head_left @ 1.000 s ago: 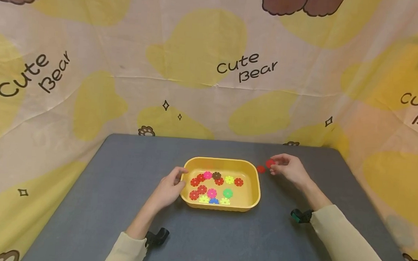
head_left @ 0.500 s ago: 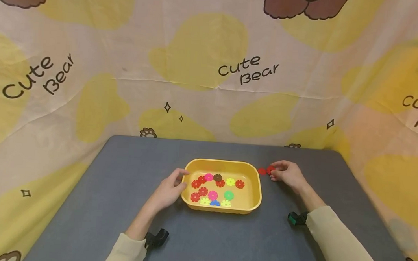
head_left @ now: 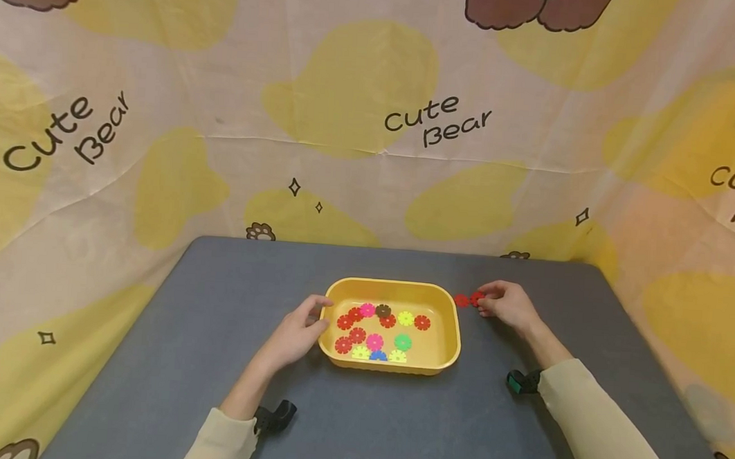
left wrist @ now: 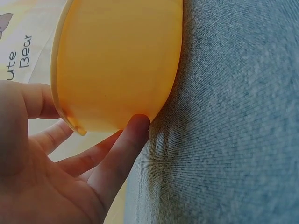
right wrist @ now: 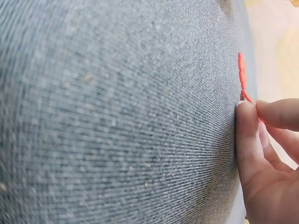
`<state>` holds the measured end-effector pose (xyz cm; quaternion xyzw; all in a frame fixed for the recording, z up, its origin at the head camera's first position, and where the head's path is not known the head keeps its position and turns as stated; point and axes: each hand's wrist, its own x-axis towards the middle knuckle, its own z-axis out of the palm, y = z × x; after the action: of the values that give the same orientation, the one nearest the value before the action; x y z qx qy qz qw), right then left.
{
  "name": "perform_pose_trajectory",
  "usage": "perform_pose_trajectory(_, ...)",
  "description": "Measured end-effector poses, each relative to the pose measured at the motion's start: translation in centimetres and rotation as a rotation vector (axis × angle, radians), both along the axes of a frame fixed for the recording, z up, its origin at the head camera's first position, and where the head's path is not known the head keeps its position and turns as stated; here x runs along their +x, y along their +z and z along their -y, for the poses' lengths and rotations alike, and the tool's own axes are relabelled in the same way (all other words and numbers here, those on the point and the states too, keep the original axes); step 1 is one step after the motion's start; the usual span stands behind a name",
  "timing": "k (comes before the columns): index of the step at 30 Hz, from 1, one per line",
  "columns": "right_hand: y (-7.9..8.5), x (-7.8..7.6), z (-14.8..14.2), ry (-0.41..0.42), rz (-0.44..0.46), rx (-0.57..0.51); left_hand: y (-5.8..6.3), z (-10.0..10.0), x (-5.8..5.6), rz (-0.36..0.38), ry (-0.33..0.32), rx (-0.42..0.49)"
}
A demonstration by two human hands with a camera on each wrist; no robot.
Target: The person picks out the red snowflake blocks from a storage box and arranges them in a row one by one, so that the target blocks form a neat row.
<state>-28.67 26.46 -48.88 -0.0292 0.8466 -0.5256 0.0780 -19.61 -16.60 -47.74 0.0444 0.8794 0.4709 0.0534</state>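
A shallow yellow plastic tray (head_left: pixel 391 367) stands on the table, with several flower-shaped plastic discs inside. My left hand (head_left: pixel 292 333) grips its left end, thumb and fingers on the rim and outer wall, as the left wrist view shows. Beyond the tray's right end, my right hand (head_left: pixel 510 308) pinches a red flower-shaped disc (head_left: pixel 477 298) between thumb and fingers, low over the tabletop. A second red disc (head_left: pixel 461 301) lies between that hand and the tray. Fingertips partly cover the pinched disc in the right wrist view.
Red, pink (head_left: pixel 375 342), yellow (head_left: pixel 406 318), green (head_left: pixel 402 342), brown (head_left: pixel 383 311) and blue (head_left: pixel 378 355) discs lie spread over the tray floor. The blue-grey table (head_left: pixel 211 360) ends at a printed cloth backdrop (head_left: pixel 344 83).
My right hand has come down and slightly nearer with its red disc, beside the other red one, then stayed almost still. My left hand keeps its hold on the tray.
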Motion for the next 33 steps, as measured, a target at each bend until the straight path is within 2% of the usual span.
perform_pose_trajectory(8, 0.2, 0.0, 0.0, -0.011, -0.016, 0.107, 0.1, -0.1, 0.1, 0.011, 0.006, 0.003)
perform_pose_trajectory(18, 0.6, 0.1, -0.1, -0.007, -0.021, 0.169, 0.2, -0.1, 0.0, 0.011, 0.008, -0.008)
perform_pose_trajectory(24, 2.0, 0.4, 0.4, 0.01, -0.069, 0.217, 0.2, 0.0, 0.1, 0.0, -0.001, 0.005)
perform_pose_trajectory(33, 4.8, 1.4, 2.0, 0.016, -0.164, 0.216, 0.2, 0.0, 0.1, 0.006, 0.0, 0.002)
